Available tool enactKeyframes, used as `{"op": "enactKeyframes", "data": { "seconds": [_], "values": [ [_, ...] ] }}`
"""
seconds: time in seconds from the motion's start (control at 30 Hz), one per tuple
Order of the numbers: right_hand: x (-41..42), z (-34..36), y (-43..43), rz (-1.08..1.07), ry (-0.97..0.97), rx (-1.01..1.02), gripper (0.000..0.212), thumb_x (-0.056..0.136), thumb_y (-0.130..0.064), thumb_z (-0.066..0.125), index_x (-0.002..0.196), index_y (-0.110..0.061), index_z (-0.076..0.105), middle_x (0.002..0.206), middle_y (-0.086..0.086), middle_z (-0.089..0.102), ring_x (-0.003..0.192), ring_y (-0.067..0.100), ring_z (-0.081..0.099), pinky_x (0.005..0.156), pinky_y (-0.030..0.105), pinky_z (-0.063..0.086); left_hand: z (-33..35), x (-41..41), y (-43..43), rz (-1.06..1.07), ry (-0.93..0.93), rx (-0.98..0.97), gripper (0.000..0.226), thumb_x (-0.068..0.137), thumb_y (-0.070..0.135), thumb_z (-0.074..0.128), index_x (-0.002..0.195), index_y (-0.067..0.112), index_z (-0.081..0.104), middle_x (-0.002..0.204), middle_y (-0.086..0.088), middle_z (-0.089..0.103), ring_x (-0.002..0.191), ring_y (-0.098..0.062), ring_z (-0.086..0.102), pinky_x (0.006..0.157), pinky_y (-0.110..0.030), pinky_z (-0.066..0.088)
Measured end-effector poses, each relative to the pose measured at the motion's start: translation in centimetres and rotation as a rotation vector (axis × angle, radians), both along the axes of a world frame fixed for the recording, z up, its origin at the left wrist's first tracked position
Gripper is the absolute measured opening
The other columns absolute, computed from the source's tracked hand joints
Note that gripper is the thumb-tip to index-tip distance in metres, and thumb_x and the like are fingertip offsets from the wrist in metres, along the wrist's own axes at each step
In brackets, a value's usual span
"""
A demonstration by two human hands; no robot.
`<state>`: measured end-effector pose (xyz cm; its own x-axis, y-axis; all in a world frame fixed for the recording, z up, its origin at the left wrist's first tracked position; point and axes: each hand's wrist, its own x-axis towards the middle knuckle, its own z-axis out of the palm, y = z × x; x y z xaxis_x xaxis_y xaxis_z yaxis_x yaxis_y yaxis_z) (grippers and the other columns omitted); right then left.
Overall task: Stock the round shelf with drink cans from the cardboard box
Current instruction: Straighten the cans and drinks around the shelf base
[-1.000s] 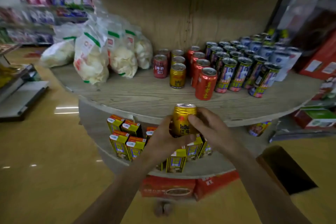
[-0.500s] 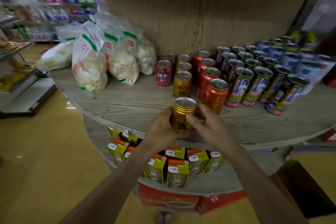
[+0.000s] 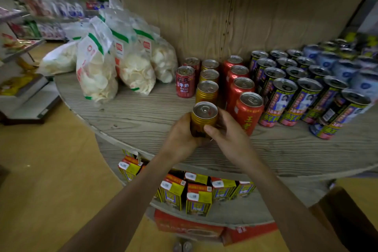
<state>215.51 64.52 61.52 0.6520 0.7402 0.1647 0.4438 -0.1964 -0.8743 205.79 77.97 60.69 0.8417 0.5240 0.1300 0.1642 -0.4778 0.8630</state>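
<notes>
Both hands hold one gold drink can (image 3: 204, 115) upright on the round wooden shelf (image 3: 143, 122). My left hand (image 3: 181, 137) wraps its left side and my right hand (image 3: 229, 134) curls round its right side, thumb across the front. The can stands at the front of a short row of gold cans (image 3: 207, 91), with red cans (image 3: 248, 111) immediately to the right and small red milk cans (image 3: 185, 82) to the left. A dark brown box corner (image 3: 347, 217) shows at the lower right.
Bags of white crackers (image 3: 98, 71) lie on the shelf's left part. Rows of tall purple-yellow cans (image 3: 294, 100) and pale blue cans (image 3: 347, 69) fill the right. Yellow drink cartons (image 3: 197, 198) stand on the lower tier. Store shelves (image 3: 24, 80) stand at far left.
Both hands carried the gold can up from in front of the shelf edge and forward onto the shelf, to the front of the gold row. The camera moved closer.
</notes>
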Motion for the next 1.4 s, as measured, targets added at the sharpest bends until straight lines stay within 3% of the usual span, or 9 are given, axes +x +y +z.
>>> {"op": "enactKeyframes", "data": {
  "seconds": [0.23,0.5,0.6,0.93,1.1,1.2,1.3,1.4],
  "values": [
    [0.1,-0.4,1.1,-0.076,-0.069,-0.057,0.061,0.096,-0.032,0.063,0.151,-0.027,0.036,0.148,-0.003,0.052,0.135,0.014,0.048,0.113,0.041,0.04,0.1,1.5,0.7,0.044,0.042,0.042,0.057,0.071,0.027,0.088,0.12,0.024,0.059,0.106,0.012,0.068,0.094,0.002,0.061,0.072,-0.012,0.042],
    [-0.2,-0.5,1.5,-0.069,-0.086,-0.07,0.075,0.095,-0.019,0.064,0.157,-0.029,0.022,0.156,-0.006,0.039,0.143,0.011,0.036,0.106,0.016,0.024,-0.2,2.7,0.9,0.095,0.079,0.063,0.056,0.074,0.022,0.082,0.123,0.023,0.057,0.113,0.004,0.067,0.105,-0.013,0.062,0.082,-0.026,0.047],
    [-0.3,-1.1,1.5,-0.073,-0.086,-0.073,0.078,0.095,-0.015,0.063,0.158,-0.029,0.019,0.157,-0.004,0.038,0.144,0.015,0.036,0.11,0.02,0.025,-0.2,2.7,1.0,0.106,0.088,0.055,0.058,0.073,0.026,0.084,0.124,0.025,0.055,0.114,0.006,0.066,0.104,-0.012,0.061,0.076,-0.02,0.043],
    [-0.3,-1.7,1.2,-0.076,-0.079,-0.09,0.078,0.096,-0.014,0.06,0.159,-0.03,0.017,0.157,-0.002,0.039,0.143,0.017,0.04,0.119,0.036,0.032,-0.4,2.6,0.6,0.118,0.083,0.074,0.065,0.075,0.025,0.085,0.131,0.023,0.052,0.121,0.003,0.065,0.112,-0.014,0.059,0.087,-0.025,0.042],
    [-0.4,-1.5,1.0,-0.074,-0.067,-0.077,0.074,0.095,-0.015,0.06,0.156,-0.032,0.022,0.154,-0.005,0.043,0.141,0.015,0.043,0.118,0.038,0.035,-0.1,2.3,0.2,0.114,0.054,0.074,0.068,0.075,0.022,0.085,0.134,0.023,0.05,0.125,0.003,0.064,0.116,-0.014,0.058,0.094,-0.029,0.046],
    [-0.6,-1.5,0.6,-0.075,-0.084,-0.097,0.069,0.096,-0.019,0.06,0.154,-0.032,0.025,0.15,-0.004,0.048,0.137,0.014,0.047,0.111,0.03,0.038,0.0,2.2,0.2,0.093,0.035,0.067,0.076,0.074,0.021,0.086,0.139,0.025,0.047,0.13,0.003,0.063,0.121,-0.014,0.058,0.103,-0.034,0.047],
    [-0.9,-1.4,0.2,-0.086,-0.093,-0.116,0.064,0.095,-0.022,0.063,0.151,-0.032,0.032,0.144,-0.006,0.053,0.131,0.011,0.051,0.102,0.024,0.039,0.1,1.7,0.2,0.08,0.029,0.081,0.086,0.071,0.026,0.085,0.145,0.029,0.041,0.135,0.002,0.06,0.125,-0.017,0.056,0.106,-0.041,0.047],
    [-1.5,-1.0,0.0,-0.113,-0.111,-0.13,0.062,0.092,-0.029,0.065,0.148,-0.034,0.037,0.143,-0.007,0.053,0.132,0.01,0.05,0.107,0.03,0.042,-0.2,0.8,0.3,0.059,0.033,0.069,0.087,0.067,0.041,0.083,0.143,0.033,0.04,0.133,0.003,0.058,0.121,-0.017,0.059,0.102,-0.044,0.051]
  ]
}}
